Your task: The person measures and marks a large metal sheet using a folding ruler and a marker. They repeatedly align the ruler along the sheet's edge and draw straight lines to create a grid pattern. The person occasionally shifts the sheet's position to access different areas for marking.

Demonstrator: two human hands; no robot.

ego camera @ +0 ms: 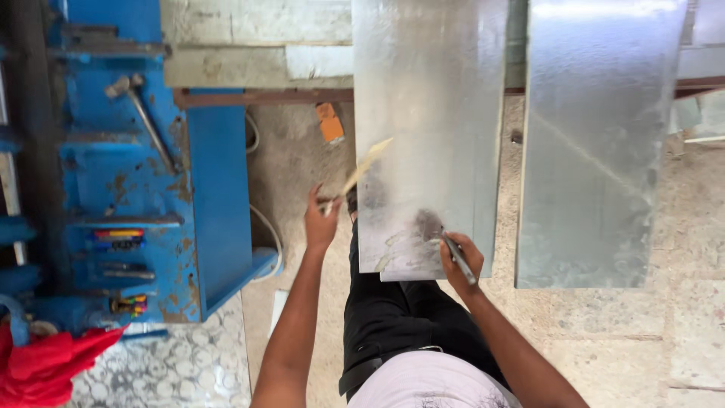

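My left hand point(320, 224) is at the centre of the frame, grip clamped on the near end of a pale wooden ruler point(364, 168), which slants up and right so its far end lies over the left edge of the galvanised steel sheet point(427, 113). My right hand point(462, 261) rests on the lower right part of that sheet, grip closed around a slim marking tool point(458, 255), tip toward a dark smudged patch near the bottom edge. The sheet lies on the floor ahead of my knees, running from centre frame to the top.

Judgement: the step in hand is marking out the sheet. The ruler is not laid flat across the metal, so the next move calls for setting it square on the sheet and holding it firm before the tool draws along it.

Surroundings: a second steel sheet point(596, 143) lies just beside the first, to its right, with a narrow gap between. A blue steel machine point(151, 174) fills the left of the frame; a hammer point(140, 113) rests on it at upper left. A red cloth point(53, 363) sits at lower left, and a small orange block point(331, 125) lies on the floor above my left hand. A cable point(268, 227) loops near the machine's foot, close to my left arm; it could snag.
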